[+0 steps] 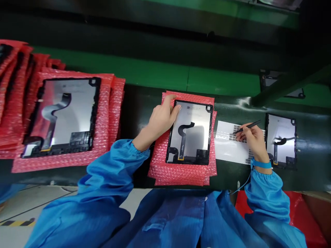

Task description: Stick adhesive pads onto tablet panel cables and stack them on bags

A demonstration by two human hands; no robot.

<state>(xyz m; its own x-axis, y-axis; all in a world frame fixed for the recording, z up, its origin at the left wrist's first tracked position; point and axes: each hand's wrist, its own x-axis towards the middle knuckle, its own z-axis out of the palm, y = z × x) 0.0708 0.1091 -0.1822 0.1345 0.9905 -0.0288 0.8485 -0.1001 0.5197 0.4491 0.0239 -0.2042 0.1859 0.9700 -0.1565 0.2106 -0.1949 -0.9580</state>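
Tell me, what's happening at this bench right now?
A person in a blue coat steadies a tablet panel on pink bubble wrap with the left hand. The right hand holds black tweezers over a white sticker sheet. More panels lie at either side.

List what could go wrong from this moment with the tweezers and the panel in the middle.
1. The right hand holds pointed tweezers over the sticker sheet, between two bare panels; a slip might scratch the right panel.
2. The left hand only presses the corner of the middle panel, which lies on stacked bubble wrap and may slide.
3. The panel's flex cable lies exposed and could snag.
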